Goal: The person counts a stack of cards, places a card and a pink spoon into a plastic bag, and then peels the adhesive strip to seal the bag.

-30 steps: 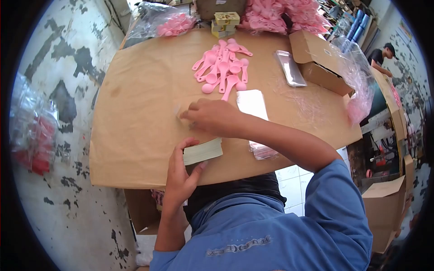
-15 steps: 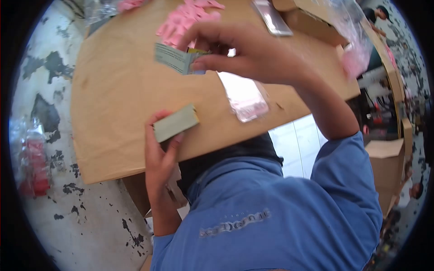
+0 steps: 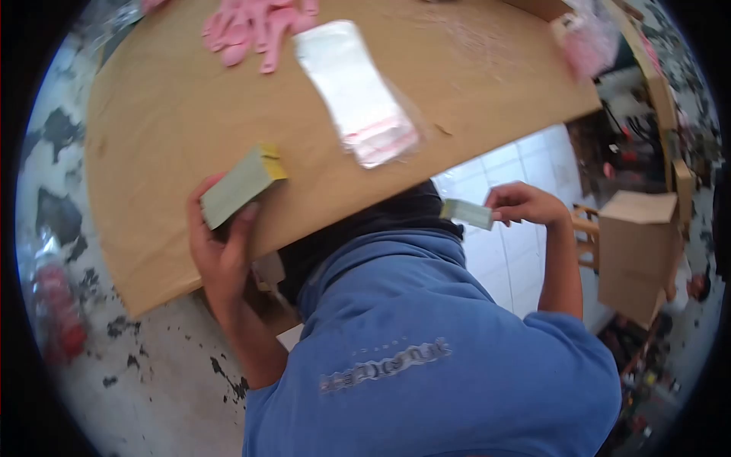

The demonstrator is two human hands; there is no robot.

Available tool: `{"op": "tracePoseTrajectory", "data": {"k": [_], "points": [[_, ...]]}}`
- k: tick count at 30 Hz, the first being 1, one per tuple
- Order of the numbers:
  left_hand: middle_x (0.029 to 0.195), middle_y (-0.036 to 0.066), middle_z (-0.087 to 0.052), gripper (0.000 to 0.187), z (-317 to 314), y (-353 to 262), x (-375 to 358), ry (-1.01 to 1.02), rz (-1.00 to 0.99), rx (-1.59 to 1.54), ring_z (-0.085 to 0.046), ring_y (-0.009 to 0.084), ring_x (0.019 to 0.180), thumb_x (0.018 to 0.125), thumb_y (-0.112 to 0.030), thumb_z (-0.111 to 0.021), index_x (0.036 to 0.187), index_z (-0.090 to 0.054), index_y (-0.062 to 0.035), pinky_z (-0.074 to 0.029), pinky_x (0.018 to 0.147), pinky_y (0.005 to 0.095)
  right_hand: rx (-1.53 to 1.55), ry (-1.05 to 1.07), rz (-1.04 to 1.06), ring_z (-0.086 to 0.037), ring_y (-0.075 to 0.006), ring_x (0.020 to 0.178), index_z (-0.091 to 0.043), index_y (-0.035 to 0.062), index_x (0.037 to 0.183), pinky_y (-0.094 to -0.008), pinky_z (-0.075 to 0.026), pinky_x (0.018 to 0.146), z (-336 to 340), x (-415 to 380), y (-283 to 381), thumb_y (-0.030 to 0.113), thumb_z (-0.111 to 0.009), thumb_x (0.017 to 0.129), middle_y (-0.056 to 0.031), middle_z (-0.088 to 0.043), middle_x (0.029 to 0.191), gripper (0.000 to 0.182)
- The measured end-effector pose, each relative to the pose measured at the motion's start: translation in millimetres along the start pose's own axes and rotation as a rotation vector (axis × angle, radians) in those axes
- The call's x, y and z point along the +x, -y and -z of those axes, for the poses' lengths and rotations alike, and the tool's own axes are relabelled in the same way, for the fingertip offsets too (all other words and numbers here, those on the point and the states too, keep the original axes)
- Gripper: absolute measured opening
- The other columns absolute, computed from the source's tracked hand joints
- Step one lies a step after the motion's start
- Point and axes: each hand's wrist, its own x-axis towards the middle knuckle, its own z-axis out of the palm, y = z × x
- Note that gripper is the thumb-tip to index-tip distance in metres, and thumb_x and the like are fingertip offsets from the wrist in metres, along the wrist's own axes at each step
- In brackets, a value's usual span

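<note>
My left hand is wrapped round a block-like stack of grey-green cards with a yellow end, at the table's near edge. Past that edge, over the tiled floor, my right hand pinches a small grey-green printed card between thumb and fingers. Its print is too small to read. A pile of clear plastic sleeves lies on the table between the hands and farther back. Several pink spoons are heaped at the far side.
The brown-covered table has its near edge close to my body. An open cardboard box stands on the right. Pink items in clear plastic lie at the far right, and another person shows at the right margin.
My right hand has swung from above the table down to the right, past its edge, still with the card. My left hand keeps the stack. The view has shifted.
</note>
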Motion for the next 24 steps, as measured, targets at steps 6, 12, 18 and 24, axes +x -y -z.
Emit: {"op": "tracePoseTrajectory", "data": {"k": [6,12,18,24], "points": [[0.123,0.006,-0.069,0.046,6.0,-2.5,0.1,-0.021,0.038,0.070,-0.064,0.0149,0.116,0.093,0.000,-0.078,0.134,-0.058,-0.0019,-0.050,0.104,0.0313,-1.038,-0.559,-0.258,-0.072,-0.0335,0.104,-0.072,0.0004,0.128,-0.0412,-0.059,0.087,-18.1,54.5,-84.5,0.026,-0.078,0.096,-0.0223,-0.074,0.120,0.042],[0.119,0.005,-0.070,0.040,2.6,-2.4,-3.1,-0.050,0.019,0.020,-0.065,0.0136,0.113,0.093,-0.001,-0.078,0.129,-0.061,-0.0019,-0.052,0.100,0.0306,-0.392,0.337,0.514,-0.076,-0.0316,0.106,-0.068,0.0013,0.136,-0.0432,-0.061,0.089,-96.1,43.7,137.3,0.016,-0.076,0.097,-0.0167,-0.075,0.126,0.043],[0.118,0.005,-0.070,0.039,1.8,-4.9,-10.7,-0.065,-0.008,-0.050,-0.067,0.0140,0.111,0.093,0.000,-0.077,0.129,-0.062,-0.0014,-0.054,0.099,0.0312,-0.419,-0.492,1.036,-0.053,-0.0401,0.139,-0.039,-0.0044,0.157,-0.0441,-0.046,0.113,-160.3,118.3,203.7,0.015,-0.075,0.096,-0.0273,-0.052,0.152,0.073],[0.135,0.013,-0.064,0.055,-3.3,-10.8,-11.4,-0.020,0.023,0.107,-0.063,0.0210,0.126,0.095,0.001,-0.074,0.145,-0.051,-0.0007,-0.049,0.110,0.0366,-0.372,-0.418,0.958,-0.045,-0.0478,0.144,-0.027,-0.0083,0.160,-0.0481,-0.039,0.119,-189.1,155.4,204.5,0.010,-0.072,0.095,-0.0329,-0.043,0.155,0.081]]}}
